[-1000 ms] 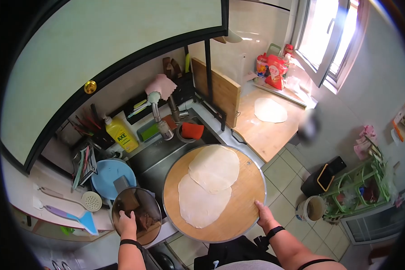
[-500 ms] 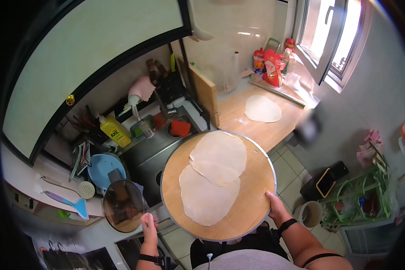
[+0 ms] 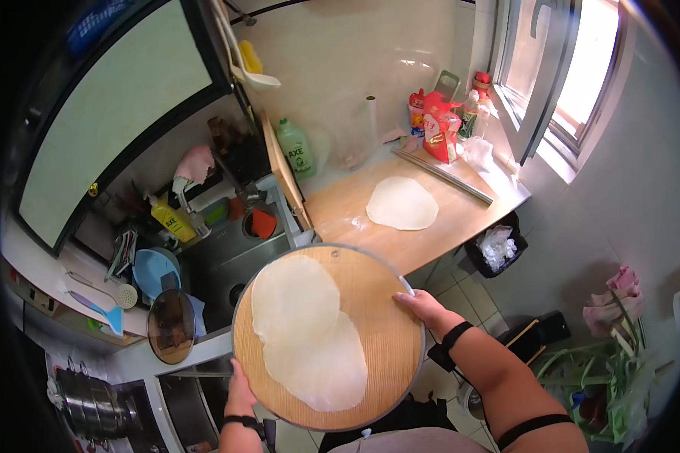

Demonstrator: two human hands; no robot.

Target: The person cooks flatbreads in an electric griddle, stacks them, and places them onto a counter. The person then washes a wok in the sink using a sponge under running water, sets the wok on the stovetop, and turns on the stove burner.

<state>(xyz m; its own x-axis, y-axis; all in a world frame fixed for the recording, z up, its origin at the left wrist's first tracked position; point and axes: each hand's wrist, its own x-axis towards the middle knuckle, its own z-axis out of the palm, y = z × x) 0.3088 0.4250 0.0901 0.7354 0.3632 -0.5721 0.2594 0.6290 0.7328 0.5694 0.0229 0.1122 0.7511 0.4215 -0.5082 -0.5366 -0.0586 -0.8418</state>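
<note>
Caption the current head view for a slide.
Left hand and right hand hold a round wooden board carrying two overlapping dough sheets near a sink.

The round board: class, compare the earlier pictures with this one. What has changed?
The left hand has let go of the glass lid and is now at the rim of the round board, which has turned anticlockwise in view. Unchanged: the right hand holds the rim; two dough sheets overlap on the board.
</note>
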